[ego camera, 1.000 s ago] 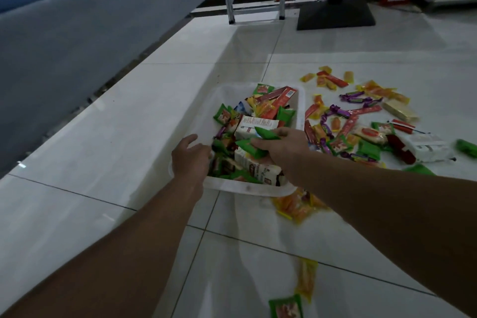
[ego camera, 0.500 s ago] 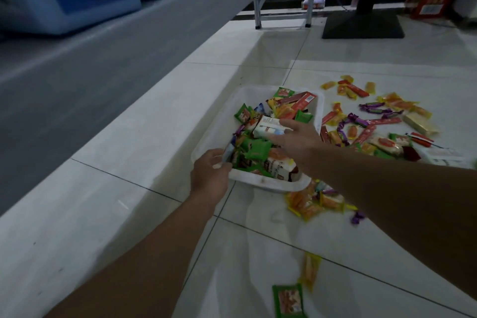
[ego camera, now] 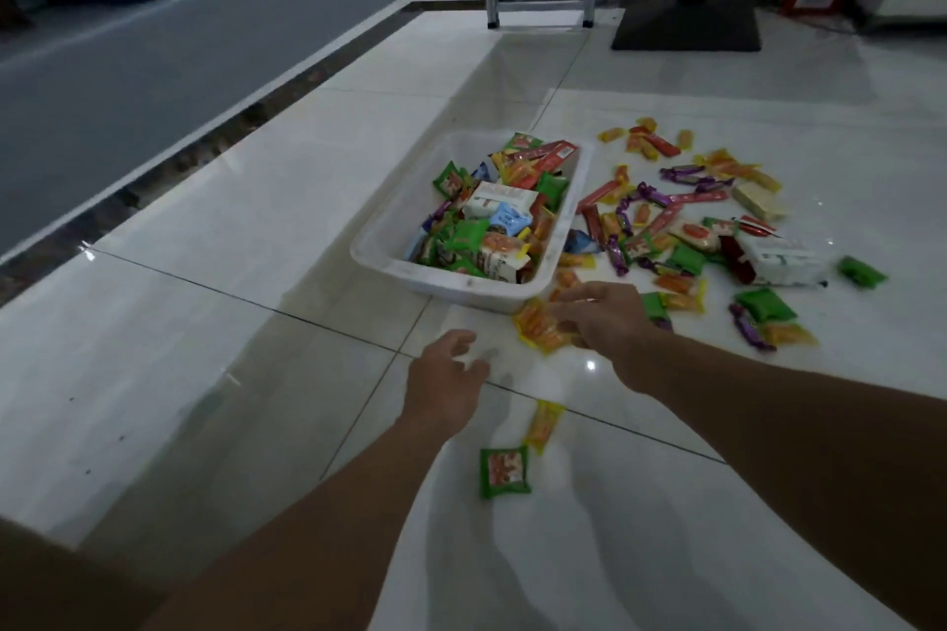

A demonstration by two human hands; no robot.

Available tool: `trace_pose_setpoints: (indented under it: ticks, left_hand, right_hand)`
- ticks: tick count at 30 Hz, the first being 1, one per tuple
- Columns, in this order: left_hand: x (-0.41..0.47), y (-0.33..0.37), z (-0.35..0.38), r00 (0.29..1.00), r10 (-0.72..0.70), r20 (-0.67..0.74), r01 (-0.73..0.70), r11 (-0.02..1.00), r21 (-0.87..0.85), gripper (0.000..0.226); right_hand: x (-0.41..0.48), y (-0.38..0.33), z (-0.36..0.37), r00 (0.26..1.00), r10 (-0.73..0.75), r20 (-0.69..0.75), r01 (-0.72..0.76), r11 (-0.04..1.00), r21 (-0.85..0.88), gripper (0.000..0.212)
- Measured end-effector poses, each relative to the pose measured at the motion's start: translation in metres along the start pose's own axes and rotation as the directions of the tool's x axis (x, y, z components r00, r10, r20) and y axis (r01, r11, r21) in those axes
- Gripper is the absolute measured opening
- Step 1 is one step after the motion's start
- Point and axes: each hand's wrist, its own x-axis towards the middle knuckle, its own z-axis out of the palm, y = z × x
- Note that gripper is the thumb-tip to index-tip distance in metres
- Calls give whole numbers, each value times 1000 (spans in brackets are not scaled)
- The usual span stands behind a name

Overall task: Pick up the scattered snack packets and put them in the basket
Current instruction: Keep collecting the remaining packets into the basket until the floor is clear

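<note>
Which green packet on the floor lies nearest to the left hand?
The green packet lying just below the left hand in the picture, next to one yellow packet; the other green ones lie right of the basket.

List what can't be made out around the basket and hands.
Head view, the only one:
Right hand covers part of the orange packets; its grip is blurred and hidden by its own back.
Basket: lower packets are buried under the top ones.
Green packet nearest the camera: print too blurred to read.
</note>
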Motion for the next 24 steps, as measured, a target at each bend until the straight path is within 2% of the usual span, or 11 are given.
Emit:
trace_pose_setpoints:
  ticks: [2,5,8,13,15,17,20,22,24]
  left_hand:
    - [-17,-19,17,995,6,103,-16,995,97,42]
    - [-33,-40,38,975,-35,218,-17,973,230,50]
    - [-31,-47,49,977,-74,200,22,968,250,59]
    - [-24,-52,59,973,-38,229,-69,895,440,71]
    - [-25,-60,62,973,-14,232,-102,871,481,71]
    - [-24,-66,62,975,-36,217,-65,895,441,71]
    - [-23,-68,58,984,-55,170,-11,932,363,51]
    - [-23,-67,56,989,-48,137,4,953,304,34]
    - [-26,-69,54,993,-46,105,20,971,236,28]
  right_hand:
    - [-7,9,-8,1000,-15,11,15,999,-38,9]
    - [-9,20,-12,999,-17,31,20,994,-107,7]
    - [-7,35,-9,996,-65,65,79,966,-248,12]
    - [-1,61,-2,966,-151,210,240,829,-505,27]
    - [2,69,1,947,-167,275,303,745,-595,31]
    - [4,79,7,935,-168,314,341,674,-655,35]
    - [7,98,16,909,-125,398,392,581,-713,45]
    - [8,110,20,870,-89,485,468,459,-755,50]
    - [6,115,22,817,-87,569,569,277,-774,47]
